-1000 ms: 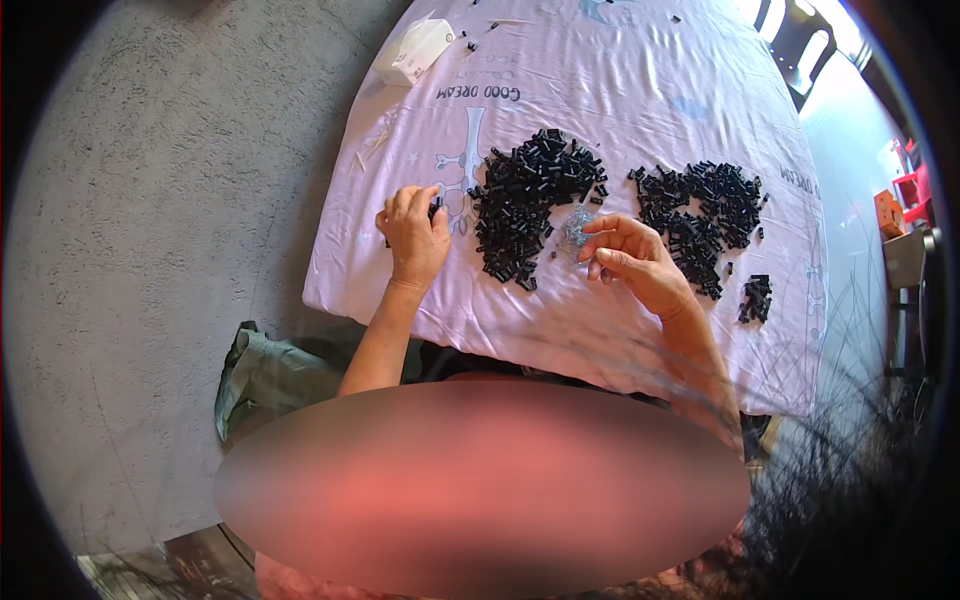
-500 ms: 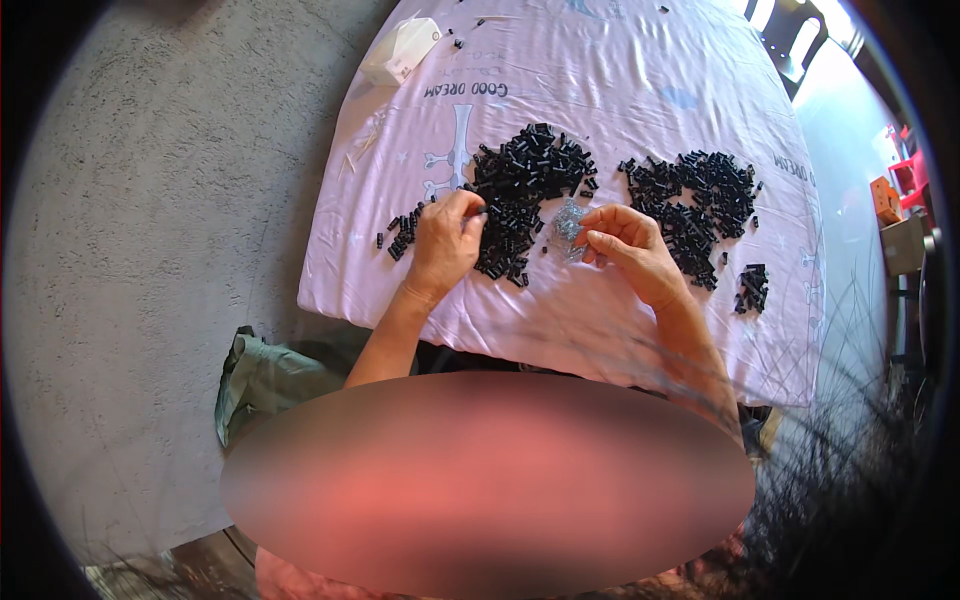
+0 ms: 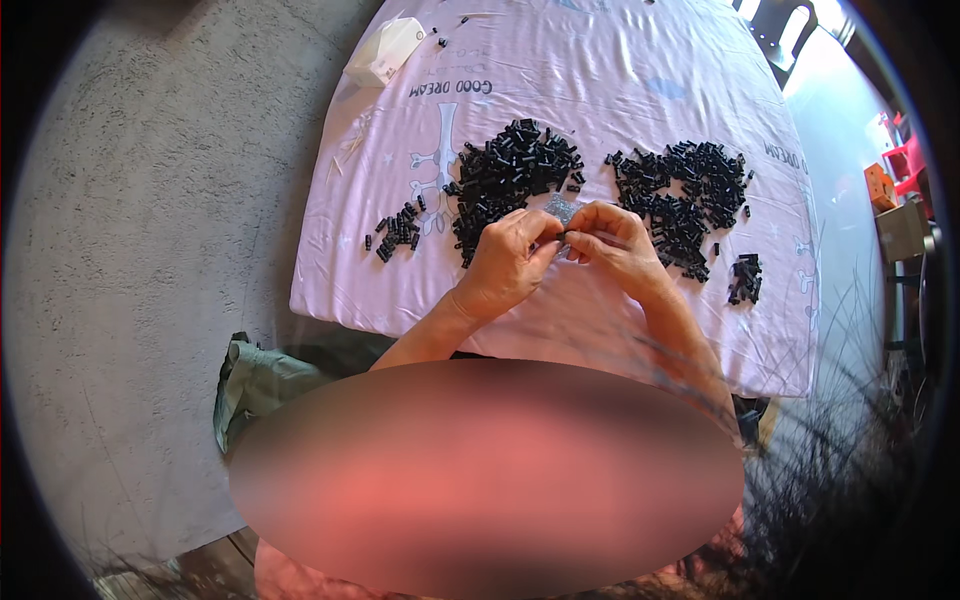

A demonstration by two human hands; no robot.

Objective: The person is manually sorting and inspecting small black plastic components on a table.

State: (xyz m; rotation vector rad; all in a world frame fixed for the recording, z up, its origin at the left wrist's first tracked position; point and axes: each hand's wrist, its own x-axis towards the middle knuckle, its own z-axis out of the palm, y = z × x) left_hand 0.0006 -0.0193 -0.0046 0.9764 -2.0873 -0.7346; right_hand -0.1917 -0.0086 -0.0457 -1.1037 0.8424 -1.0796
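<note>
My left hand [image 3: 508, 262] and my right hand [image 3: 618, 248] meet fingertip to fingertip over the near middle of the table. A small black plastic piece shows between them, pinched in the left fingers. The right fingers are closed against it; whatever they hold is too small to make out. Just beyond the fingertips lies a little heap of shiny silver metal bits [image 3: 562, 207], partly covered by my hands. Left of it spreads a large pile of short black plastic pieces [image 3: 515, 165], and right of it another broad pile of black pieces [image 3: 690, 190].
Smaller clusters of black pieces lie at the left [image 3: 400, 230] and at the right [image 3: 746, 279]. A white box [image 3: 387, 52] stands at the far left, with thin pale sticks [image 3: 348, 150] nearer. A pink printed cloth [image 3: 620, 345] covers the table. Green fabric [image 3: 265, 385] hangs at the near left.
My left hand has moved right from the large black pile with a small black piece. It now meets my right hand, which has shifted slightly left over the silver bits.
</note>
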